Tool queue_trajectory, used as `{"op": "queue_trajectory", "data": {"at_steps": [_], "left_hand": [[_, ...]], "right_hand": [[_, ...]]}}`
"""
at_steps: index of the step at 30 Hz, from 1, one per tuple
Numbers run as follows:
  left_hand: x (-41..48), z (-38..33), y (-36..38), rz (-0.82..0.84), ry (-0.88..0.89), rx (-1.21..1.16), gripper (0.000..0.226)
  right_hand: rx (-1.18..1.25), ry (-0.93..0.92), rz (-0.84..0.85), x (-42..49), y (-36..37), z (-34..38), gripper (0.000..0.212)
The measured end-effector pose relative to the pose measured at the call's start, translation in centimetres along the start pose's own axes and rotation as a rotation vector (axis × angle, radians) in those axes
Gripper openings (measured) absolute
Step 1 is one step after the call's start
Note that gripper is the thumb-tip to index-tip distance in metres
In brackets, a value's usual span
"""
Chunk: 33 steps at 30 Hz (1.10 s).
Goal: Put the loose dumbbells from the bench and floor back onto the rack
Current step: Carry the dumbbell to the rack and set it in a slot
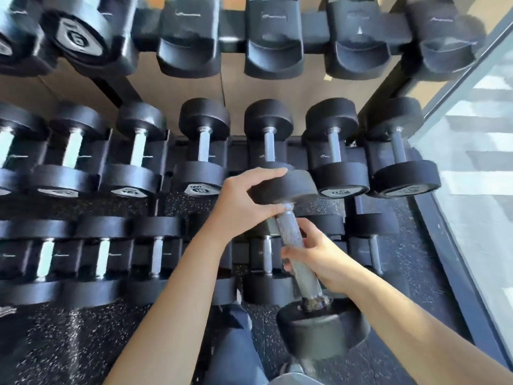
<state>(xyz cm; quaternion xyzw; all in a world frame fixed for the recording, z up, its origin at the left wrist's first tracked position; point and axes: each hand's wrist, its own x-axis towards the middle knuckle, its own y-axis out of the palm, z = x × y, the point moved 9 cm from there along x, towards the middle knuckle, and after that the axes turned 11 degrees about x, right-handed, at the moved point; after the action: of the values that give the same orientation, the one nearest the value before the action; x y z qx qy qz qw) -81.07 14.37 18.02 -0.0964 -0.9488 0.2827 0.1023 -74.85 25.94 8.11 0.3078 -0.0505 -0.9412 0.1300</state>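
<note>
I hold a black dumbbell (pixel 298 247) with a knurled steel handle in both hands, tilted, its far head up by the middle shelf. My left hand (pixel 244 205) grips that far head, fingers over its top and thumb under it. My right hand (pixel 319 259) is wrapped around the handle lower down. The near head hangs low at my right. The three-tier rack (pixel 319 31) fills the view ahead. Its middle row carries several dumbbells, and the held one is in front of the fifth from the left.
The top tier has several bare black cradles (pixel 273 51) and a large dumbbell (pixel 77 37) at the left. The bottom tier (pixel 155 257) holds more dumbbells. A glass wall (pixel 472 162) runs along the right. Speckled rubber floor (pixel 83 337) lies below, with my leg (pixel 236 348) in view.
</note>
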Motion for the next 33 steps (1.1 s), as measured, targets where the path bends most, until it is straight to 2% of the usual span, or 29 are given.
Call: {"op": "queue_trajectory", "data": {"at_steps": [6,13,21,27,33], "left_hand": [[9.1,2.4,-3.5,0.088,0.071,-0.013,0.053],[17.1,2.6,-5.6,0.115,0.177,-0.031,0.054],[23.5,2.5,-6.5,0.018,0.181,-0.015,0.052],[28.3,2.4,-8.3,-0.108,0.143,-0.058,0.051],[33.1,1.7,-9.6,-0.157,0.191,-0.019,0.052]], "right_hand": [[0.143,-0.044,-0.069,6.2,1.6,6.2,0.047],[0.19,-0.074,-0.145,11.1,1.1,12.0,0.038],[0.201,-0.122,-0.154,15.2,-1.3,17.2,0.042],[0.188,-0.165,-0.106,17.8,-2.7,23.0,0.038],[0.2,-0.194,-0.088,20.7,-3.7,27.4,0.037]]}}
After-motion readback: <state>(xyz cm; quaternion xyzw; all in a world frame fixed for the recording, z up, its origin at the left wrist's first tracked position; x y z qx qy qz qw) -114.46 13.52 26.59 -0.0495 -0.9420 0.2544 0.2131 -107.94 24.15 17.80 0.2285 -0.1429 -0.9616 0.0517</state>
